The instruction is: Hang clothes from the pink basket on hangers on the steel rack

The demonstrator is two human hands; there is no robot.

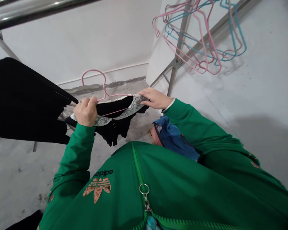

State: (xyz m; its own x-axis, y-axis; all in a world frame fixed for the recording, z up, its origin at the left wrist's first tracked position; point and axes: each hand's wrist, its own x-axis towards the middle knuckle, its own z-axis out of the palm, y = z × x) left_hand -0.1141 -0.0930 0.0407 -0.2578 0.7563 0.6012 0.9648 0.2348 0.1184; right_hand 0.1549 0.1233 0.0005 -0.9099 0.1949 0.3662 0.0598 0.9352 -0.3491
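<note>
A black garment with a white lace collar (138, 103) hangs between my hands, a pink hanger (105, 84) inside its neck opening. The hanger's hook stands up above the collar, open toward the left. My left hand (85, 111) is closed in a fist round the collar and the hanger's left arm. With fingers on top and thumb below, my right hand (156, 97) pinches the lace at the right shoulder. The hanger's right end is hidden under the lace. Below, the dark lower part of the garment hangs in folds.
Several pink and blue hangers (201, 41) hang at upper right by a metal frame (174, 72). A metal rail (36, 14) crosses the upper left. Black clothing (24, 102) hangs at left. Blue cloth (175, 137) lies over something pink below my right arm.
</note>
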